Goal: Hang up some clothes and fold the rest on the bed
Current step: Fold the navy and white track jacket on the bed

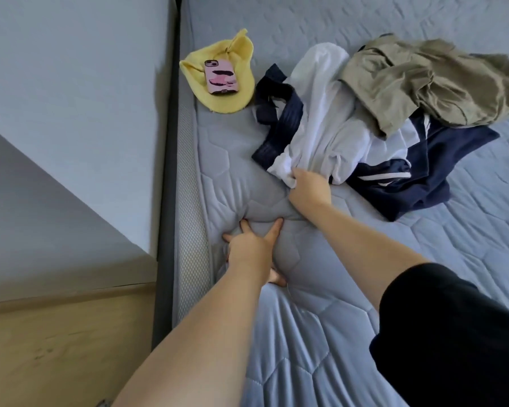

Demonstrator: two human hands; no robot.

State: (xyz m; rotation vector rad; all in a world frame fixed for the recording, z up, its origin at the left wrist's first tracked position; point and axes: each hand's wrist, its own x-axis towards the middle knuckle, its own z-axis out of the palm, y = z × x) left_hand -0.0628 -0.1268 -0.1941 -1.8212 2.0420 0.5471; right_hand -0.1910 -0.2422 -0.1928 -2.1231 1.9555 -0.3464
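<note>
White and crumpled, the white garment (321, 121) is gripped at its near edge by the right hand (309, 186), in the clothes pile on the bed (423, 259). The left hand (250, 248) lies flat with fingers spread, pressing into the mattress. Pulling the white piece free could drag along the navy garment (417, 183) and the olive garment (423, 80) lying over it, tangling the pile. The phone (220, 77) rests on a yellow cloth (241, 48) near the bed's edge and could slide off if the cloth is tugged. No writing is legible.
</note>
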